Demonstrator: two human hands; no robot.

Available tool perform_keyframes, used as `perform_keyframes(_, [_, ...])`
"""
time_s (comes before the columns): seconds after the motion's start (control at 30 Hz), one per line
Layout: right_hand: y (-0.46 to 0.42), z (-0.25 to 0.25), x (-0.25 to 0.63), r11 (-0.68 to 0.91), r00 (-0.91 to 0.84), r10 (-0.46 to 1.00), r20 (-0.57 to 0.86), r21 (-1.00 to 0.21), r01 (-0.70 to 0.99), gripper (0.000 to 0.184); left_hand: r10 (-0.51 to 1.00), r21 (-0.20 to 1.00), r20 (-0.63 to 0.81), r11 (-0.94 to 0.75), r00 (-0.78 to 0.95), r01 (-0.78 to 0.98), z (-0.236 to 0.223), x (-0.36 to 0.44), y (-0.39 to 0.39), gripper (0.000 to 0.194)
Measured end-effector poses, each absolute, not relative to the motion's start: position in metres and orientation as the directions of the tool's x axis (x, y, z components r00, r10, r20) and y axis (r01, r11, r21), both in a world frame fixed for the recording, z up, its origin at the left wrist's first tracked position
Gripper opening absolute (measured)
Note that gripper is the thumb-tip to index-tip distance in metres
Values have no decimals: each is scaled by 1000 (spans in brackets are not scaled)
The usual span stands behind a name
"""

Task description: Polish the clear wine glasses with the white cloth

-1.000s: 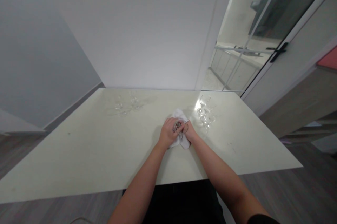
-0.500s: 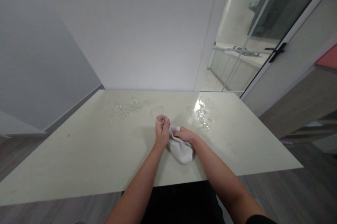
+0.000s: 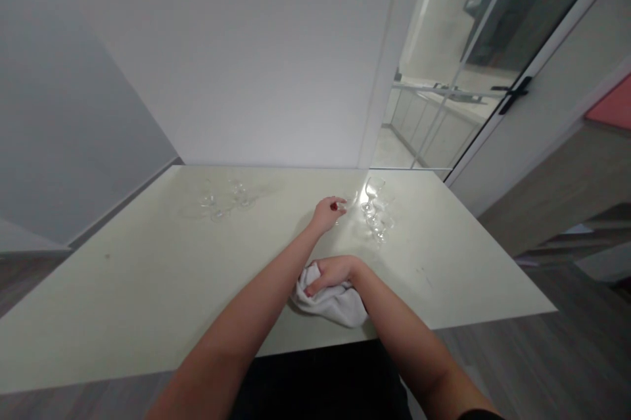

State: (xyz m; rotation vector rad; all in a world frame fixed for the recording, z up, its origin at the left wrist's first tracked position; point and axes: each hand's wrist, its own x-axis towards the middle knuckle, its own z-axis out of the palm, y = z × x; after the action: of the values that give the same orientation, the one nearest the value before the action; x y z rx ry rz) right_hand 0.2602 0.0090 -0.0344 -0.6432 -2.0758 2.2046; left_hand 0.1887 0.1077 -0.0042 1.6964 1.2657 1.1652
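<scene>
1. L grip (image 3: 325, 213) is closed, it seems, around a small clear glass (image 3: 341, 207); the glass is partly hidden by the fingers and blurred, so its long axis I cannot tell for sure.
2. R grip (image 3: 338, 269) is closed on a white cloth (image 3: 340, 307), which is bunched up & rests on the desk (image 3: 172, 288) near its front edge, close to the body.
3. Main relation: the held glass is on the R side of L grip, approx. between that hand and the right-hand glasses (image 3: 373, 211), near them. L grip reaches farther fwd than R grip, so L is the nearer hand to this group.
4. Containers: the right-hand glasses are close together, w/ strong reflections; their exact no. & any contents cannot be made out.
5. Left-hand glasses (image 3: 211, 203) are at the far L part of the desk, well apart from both hands; contents also n/a to see.
6. Behind the desk: a white wall (image 3: 246, 65).
</scene>
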Motion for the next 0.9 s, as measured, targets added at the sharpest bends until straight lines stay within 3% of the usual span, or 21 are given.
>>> perform_keyframes(0.37, [6, -22, 256, 39, -903, 367, -223, -966, 255, 36, 976, 946, 198, -214, 90, 242, -24, 230, 149, 23])
perform_keyframes(0.63, [12, -31, 254, 38, -916, 362, -170, -980, 197, 41, 976, 963, 193, -207, 97, 172, -25, 230, 152, 22])
perform_keyframes(0.9, [10, -20, 253, -9, -904, 372, -211, -975, 224, 26, 977, 977, 185, -194, 103, 88, -28, 229, 149, 26])
